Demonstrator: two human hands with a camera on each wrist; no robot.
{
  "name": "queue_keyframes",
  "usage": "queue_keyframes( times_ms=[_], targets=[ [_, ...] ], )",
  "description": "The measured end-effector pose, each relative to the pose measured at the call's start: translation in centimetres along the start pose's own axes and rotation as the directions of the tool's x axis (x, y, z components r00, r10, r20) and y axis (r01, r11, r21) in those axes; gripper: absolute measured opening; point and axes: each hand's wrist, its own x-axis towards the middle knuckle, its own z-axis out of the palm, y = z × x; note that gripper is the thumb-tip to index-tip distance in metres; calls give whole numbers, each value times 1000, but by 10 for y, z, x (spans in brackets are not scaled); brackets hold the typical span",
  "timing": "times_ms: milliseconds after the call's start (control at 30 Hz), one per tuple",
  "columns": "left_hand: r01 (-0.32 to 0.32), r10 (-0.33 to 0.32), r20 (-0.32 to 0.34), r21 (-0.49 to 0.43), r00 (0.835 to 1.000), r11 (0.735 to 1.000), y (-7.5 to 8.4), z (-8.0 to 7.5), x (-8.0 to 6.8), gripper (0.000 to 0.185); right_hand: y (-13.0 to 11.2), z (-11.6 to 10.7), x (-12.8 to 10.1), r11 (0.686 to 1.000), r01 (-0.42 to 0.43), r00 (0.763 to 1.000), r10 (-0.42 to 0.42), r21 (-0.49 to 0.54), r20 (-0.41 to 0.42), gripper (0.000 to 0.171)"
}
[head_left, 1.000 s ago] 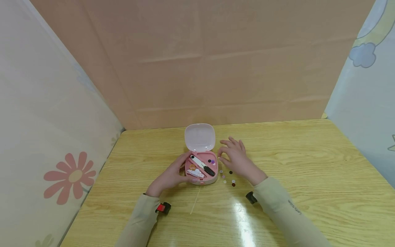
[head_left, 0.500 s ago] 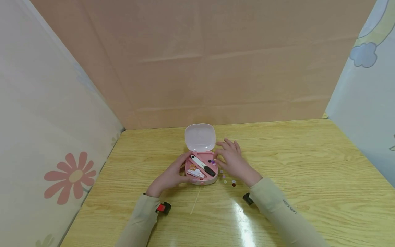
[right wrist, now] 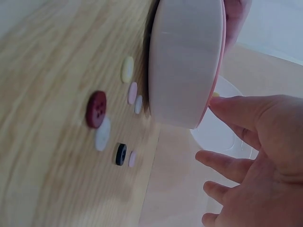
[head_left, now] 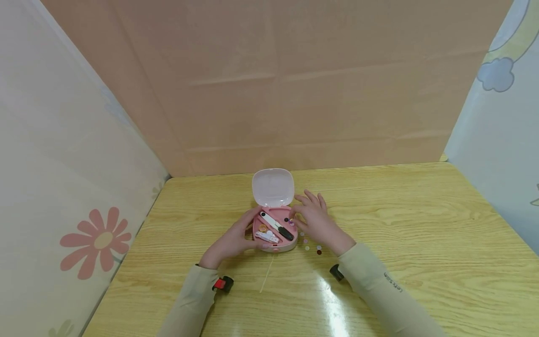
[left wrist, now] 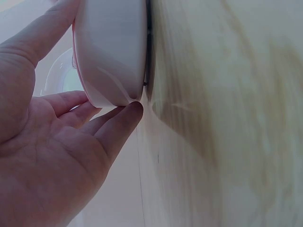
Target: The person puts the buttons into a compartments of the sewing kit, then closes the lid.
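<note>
A pink and white box (head_left: 287, 246) stands on the table with its clear-looking lid (head_left: 273, 187) tipped back. My left hand (head_left: 233, 239) grips its left side, thumb at the front and fingers toward the back. My right hand (head_left: 316, 222) is over the right compartment, pinching a small yellowish button (right wrist: 215, 94) between thumb and forefinger, mostly hidden. Beneath it lie a black button (head_left: 286, 219) and a purple one. A long white tool with a black end (head_left: 277, 226) lies diagonally in the box, beside an orange round piece (head_left: 263, 228) and a white item (head_left: 267, 237).
Loose buttons lie on the wooden table (head_left: 400, 224) right of the box, among them a dark red button (right wrist: 96, 109), a black button (right wrist: 121, 154) and a pale yellow button (right wrist: 127, 69). A thin pale strip (head_left: 266, 276) is in front. A fabric backdrop (head_left: 273, 93) rises behind.
My right hand has moved left from beside the box to over its right compartment, carrying the button. The left hand has stayed on the box.
</note>
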Motion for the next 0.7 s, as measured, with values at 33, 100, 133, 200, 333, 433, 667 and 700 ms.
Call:
queue_keyframes(
  times_ms=[33, 100, 133, 200, 333, 433, 667, 700],
  targets=[
    [-3, 3, -2, -3, 1000, 1000, 0, 0, 0, 99, 0, 0, 0, 1000, -1, 1000, 1, -3, 2, 9],
    [2, -2, -4, -9, 1000, 1000, 0, 0, 0, 99, 0, 0, 0, 1000, -3, 1000, 3, -5, 8, 9],
    [-1, 1, -6, -13, 1000, 1000, 0, 1, 0, 99, 0, 0, 0, 1000, -5, 1000, 5, -6, 10, 9],
    [-13, 12, -10, -22, 1000, 1000, -1, 1, 0, 99, 0, 0, -1, 1000, -6, 1000, 6, -3, 13, 8],
    [-22, 21, -12, -28, 1000, 999, -1, 1, 1, 98, 0, 0, -1, 1000, -11, 1000, 11, -5, 20, 7],
    [-17, 17, -8, -31, 1000, 999, -2, 1, 1, 98, 1, 0, -1, 1000, -18, 999, 18, -3, 27, 6],
    [11, -11, 0, -20, 1000, 1000, 0, 0, 0, 99, 0, -1, -2, 1000, -8, 1000, 8, 1, 16, 7],
    [9, -9, 0, -20, 1000, 1000, 0, 0, 0, 99, 0, -1, -3, 1000, -4, 1000, 4, -1, 12, 7]
  ],
)
